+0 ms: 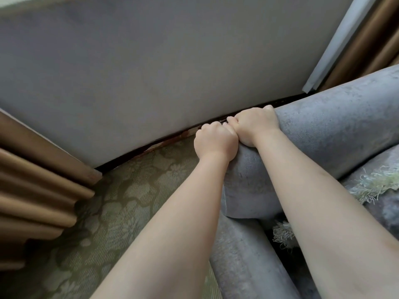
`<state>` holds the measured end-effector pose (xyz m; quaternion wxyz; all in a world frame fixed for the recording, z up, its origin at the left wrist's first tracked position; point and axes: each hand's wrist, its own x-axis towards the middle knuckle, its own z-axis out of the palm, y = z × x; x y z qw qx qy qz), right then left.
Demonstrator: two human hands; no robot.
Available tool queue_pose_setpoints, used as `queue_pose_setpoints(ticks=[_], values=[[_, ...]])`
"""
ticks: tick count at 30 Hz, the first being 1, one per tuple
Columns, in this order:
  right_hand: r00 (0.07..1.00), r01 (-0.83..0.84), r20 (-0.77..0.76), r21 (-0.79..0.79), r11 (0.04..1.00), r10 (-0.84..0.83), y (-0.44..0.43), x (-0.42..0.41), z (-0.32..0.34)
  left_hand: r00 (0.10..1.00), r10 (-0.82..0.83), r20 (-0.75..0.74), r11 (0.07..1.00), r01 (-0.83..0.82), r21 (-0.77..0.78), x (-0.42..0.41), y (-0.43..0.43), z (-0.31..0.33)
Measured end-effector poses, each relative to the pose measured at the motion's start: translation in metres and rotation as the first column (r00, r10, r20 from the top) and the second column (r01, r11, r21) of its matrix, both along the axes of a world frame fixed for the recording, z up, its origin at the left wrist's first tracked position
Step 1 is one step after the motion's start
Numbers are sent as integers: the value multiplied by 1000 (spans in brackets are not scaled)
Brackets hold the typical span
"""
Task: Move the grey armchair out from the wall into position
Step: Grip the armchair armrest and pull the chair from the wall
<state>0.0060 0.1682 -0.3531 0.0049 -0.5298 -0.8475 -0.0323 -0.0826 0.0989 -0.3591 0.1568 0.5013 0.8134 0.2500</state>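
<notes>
No text, label, brand, number or sign can be read anywhere.

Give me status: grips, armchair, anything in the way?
Left grip and right grip both clamped on armchair back corner. Chair back close to wall. Curtain folds hang left of the hands; carpet underfoot.
</notes>
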Motion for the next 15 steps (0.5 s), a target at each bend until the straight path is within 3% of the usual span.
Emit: queue_pose_setpoints(ticks=[15], values=[[998, 1, 69, 17, 1000, -2, -30, 12, 13, 1000, 22, 0, 1000, -22, -2, 15, -30, 16]])
